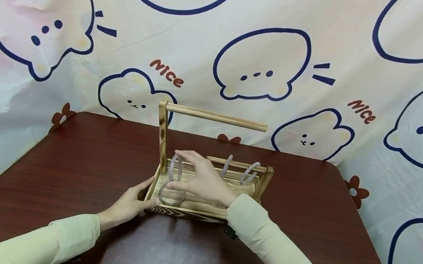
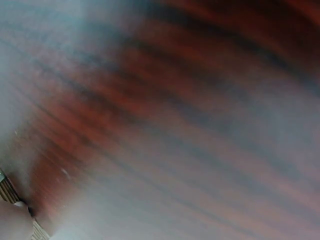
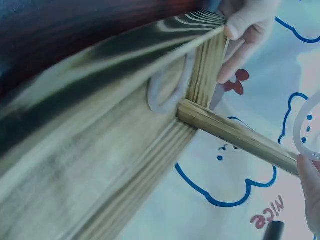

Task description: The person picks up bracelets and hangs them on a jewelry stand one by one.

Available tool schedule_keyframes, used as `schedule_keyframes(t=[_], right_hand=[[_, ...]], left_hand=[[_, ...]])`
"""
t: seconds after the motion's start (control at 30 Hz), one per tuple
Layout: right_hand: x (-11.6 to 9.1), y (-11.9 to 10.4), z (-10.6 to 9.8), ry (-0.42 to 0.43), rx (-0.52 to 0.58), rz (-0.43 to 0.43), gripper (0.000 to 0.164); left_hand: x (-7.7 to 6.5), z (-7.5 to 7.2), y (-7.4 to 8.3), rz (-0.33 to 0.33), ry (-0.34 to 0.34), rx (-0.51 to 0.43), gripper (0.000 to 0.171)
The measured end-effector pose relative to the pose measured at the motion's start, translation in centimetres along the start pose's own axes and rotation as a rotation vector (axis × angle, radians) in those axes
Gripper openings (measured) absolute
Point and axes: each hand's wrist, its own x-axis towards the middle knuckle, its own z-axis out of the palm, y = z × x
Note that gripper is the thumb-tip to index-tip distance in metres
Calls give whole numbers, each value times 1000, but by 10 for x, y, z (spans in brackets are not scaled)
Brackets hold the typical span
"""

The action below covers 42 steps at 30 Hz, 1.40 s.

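- The right hand [image 1: 204,179] pinches a clear ring [image 1: 171,169], upright, over the wooden tray's [image 1: 190,215] left end.
- The post [image 1: 162,138] stands just left of this ring.
- The left hand [image 1: 127,206] grips the same end.

Reddish-brown table [image 1: 329,224]; behind, pale cloth [image 1: 203,52] with blue-outlined cartoon figures [image 1: 265,57], red "Nice" lettering [image 1: 166,73].

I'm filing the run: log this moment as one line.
left hand: grips light-brown rectangular wooden tray; right hand: pinches translucent round ring; another translucent ring: in tray
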Motion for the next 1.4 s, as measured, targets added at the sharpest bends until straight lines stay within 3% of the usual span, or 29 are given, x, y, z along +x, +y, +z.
schedule_keyframes(t=[0.5, 0.67, 0.93, 1.4], right_hand=[[-12, 4, -37, 54, 117, 58, 78], [-16, 8, -49, 94, 177, 32, 76], [-28, 16, -70, 159, 132, 70, 76], [-45, 30, -98, 203, 91, 127, 77]], left_hand=[[0, 0, -2, 15, 14, 13, 77], [1, 0, -3, 16, 10, 10, 77], [2, 0, -2, 45, 34, 84, 75], [1, 1, -2, 49, 32, 80, 75]])
